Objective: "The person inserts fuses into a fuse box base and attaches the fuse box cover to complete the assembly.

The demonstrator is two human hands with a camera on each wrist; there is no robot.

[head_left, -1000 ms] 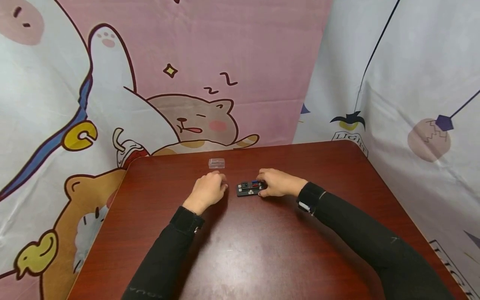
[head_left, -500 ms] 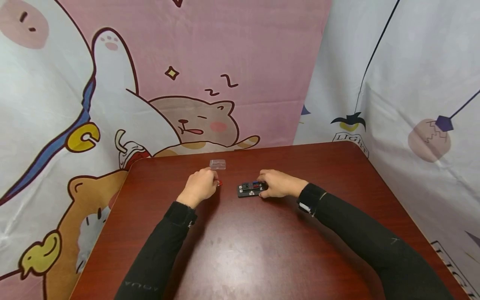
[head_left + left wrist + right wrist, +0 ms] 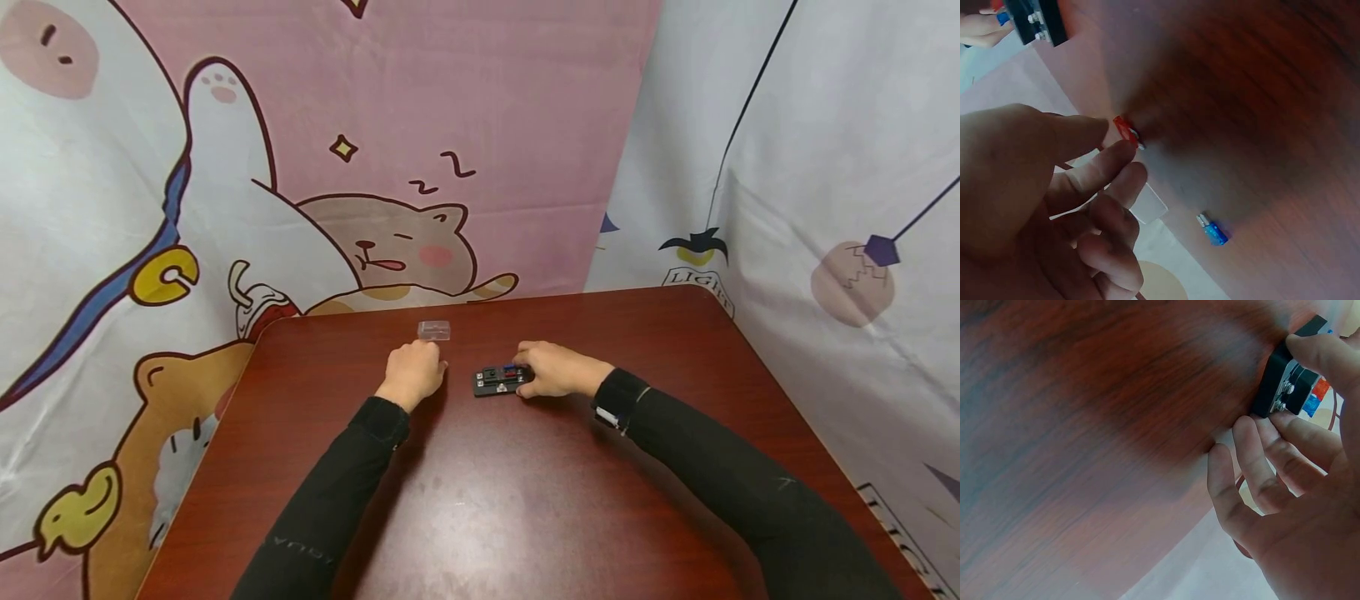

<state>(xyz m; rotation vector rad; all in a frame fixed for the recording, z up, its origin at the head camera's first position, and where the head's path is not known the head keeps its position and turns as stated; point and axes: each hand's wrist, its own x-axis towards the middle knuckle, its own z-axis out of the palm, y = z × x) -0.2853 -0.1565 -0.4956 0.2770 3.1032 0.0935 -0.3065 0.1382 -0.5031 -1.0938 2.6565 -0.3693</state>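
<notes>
A black fuse block (image 3: 495,382) with metal screw terminals lies on the table. My right hand (image 3: 551,368) grips its right end, thumb on one long side and fingertips on the other. In the right wrist view, red and blue fuses show seated in the fuse block (image 3: 1272,378). My left hand (image 3: 415,373) is left of the block. Its thumb and index fingertip pinch a small red blade fuse (image 3: 1125,130) close over the tabletop, the other fingers curled. A blue blade fuse (image 3: 1214,232) lies on the wood near that hand; the head view hides both loose fuses.
A small clear plastic box (image 3: 434,331) sits just beyond my left hand, toward the back edge of the brown wooden table (image 3: 600,500). Cartoon-print cloth (image 3: 525,125) hangs behind the table and along its right side.
My left hand shifts left, uncovering the red fuse, then comes slightly back right and covers it in the head view. The right hand and fuse block stay nearly still.
</notes>
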